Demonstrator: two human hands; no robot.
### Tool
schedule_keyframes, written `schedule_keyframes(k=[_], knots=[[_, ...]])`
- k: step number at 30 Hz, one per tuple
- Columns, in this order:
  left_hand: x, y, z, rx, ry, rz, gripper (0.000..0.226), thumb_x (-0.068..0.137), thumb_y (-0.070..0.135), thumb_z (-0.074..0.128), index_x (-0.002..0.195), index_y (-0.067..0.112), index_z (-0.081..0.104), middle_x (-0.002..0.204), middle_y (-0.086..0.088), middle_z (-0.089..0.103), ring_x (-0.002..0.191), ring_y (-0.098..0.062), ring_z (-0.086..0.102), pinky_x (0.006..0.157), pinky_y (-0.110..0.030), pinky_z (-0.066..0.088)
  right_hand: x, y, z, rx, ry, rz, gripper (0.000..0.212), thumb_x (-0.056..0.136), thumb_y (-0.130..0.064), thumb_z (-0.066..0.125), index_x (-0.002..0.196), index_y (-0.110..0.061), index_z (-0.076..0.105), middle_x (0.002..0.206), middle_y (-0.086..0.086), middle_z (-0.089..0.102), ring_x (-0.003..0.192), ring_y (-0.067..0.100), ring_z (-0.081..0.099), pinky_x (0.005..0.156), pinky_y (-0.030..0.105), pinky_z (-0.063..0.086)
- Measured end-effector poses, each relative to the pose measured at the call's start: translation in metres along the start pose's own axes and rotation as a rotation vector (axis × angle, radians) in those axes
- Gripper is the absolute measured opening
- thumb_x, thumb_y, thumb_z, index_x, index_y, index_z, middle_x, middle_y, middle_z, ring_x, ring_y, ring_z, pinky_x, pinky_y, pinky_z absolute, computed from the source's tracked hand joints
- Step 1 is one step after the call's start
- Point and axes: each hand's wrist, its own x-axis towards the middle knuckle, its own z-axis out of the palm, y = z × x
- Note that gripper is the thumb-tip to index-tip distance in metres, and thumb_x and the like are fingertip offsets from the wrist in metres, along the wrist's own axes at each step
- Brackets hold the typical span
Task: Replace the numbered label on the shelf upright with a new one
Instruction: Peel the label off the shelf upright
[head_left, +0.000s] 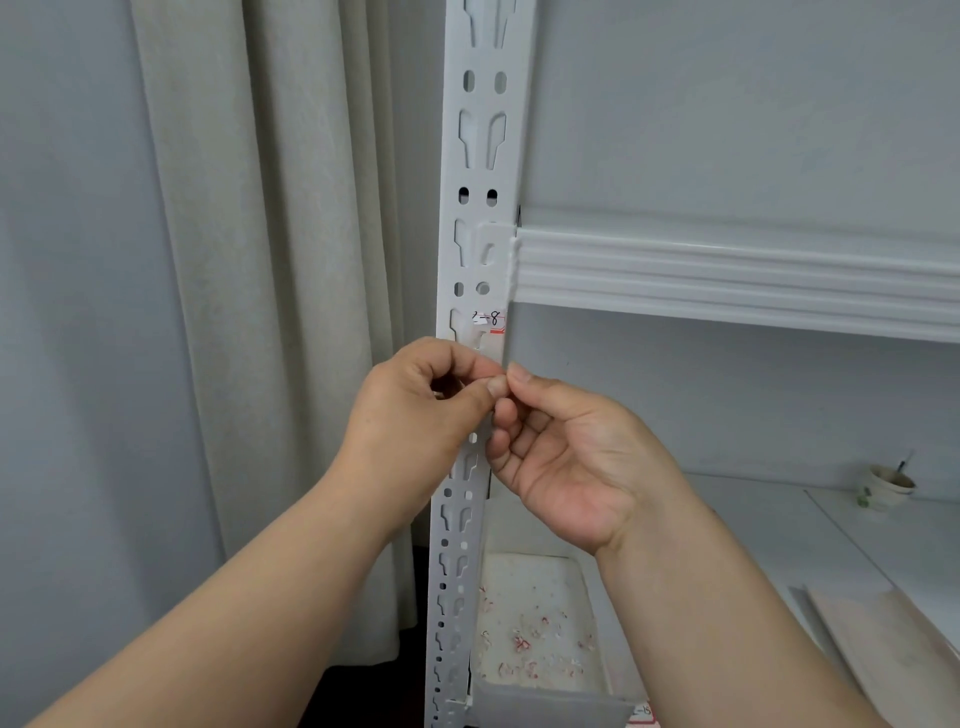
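The numbered label, marked something like "-8" and partly torn, sits on the shelf upright directly above both hands, its long axis crosswise. The left hand and right hand meet fingertip to fingertip just below it, equally near. Each grip seems pinched on something tiny, perhaps a sticker; I cannot tell what.

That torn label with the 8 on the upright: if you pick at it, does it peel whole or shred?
Likely shreds: the label already looks ragged, with part missing over a slot in the upright. Probably thin, floppy paper, lying flat on the metal. The scraps in the bin below look like earlier peelings, which hints it comes off in bits.
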Motion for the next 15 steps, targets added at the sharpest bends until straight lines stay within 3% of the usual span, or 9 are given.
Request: schedule_keyframes(k=[3, 7, 15], knots=[[0.002, 0.002, -0.004, -0.044, -0.090, -0.051, 0.021, 0.080, 0.006, 0.076, 0.070, 0.024, 0.071, 0.074, 0.005, 0.071, 0.075, -0.009, 0.065, 0.074, -0.024, 0.052, -0.001, -0.003, 0.001, -0.024, 0.049, 0.018, 0.009, 0.084, -0.004, 0.061, 0.079, -0.005, 0.069, 0.062, 0.000, 0.063, 0.050, 0.004, 0.055, 0.053, 0.018, 0.044], [0.007, 0.004, -0.009, -0.236, -0.179, -0.180, 0.031, 0.078, -0.004, 0.073, 0.064, 0.023, 0.072, 0.067, 0.001, 0.068, 0.070, -0.012, 0.062, 0.072, -0.026, 0.048, -0.002, -0.004, 0.005, -0.023, 0.074, 0.030, 0.020, 0.083, 0.000, 0.061, 0.065, -0.008, 0.067, 0.058, 0.000, 0.061, 0.051, 0.005, 0.052, 0.054, 0.018, 0.041], [0.008, 0.007, -0.016, -0.324, -0.205, -0.229, 0.021, 0.075, -0.002, 0.071, 0.067, 0.017, 0.073, 0.065, 0.000, 0.068, 0.061, -0.009, 0.063, 0.063, -0.019, 0.052, 0.000, -0.003, 0.007, -0.025, 0.049, 0.031, 0.015, 0.084, 0.001, 0.059, 0.080, -0.013, 0.058, 0.058, -0.001, 0.061, 0.048, 0.006, 0.053, 0.056, 0.020, 0.041]])
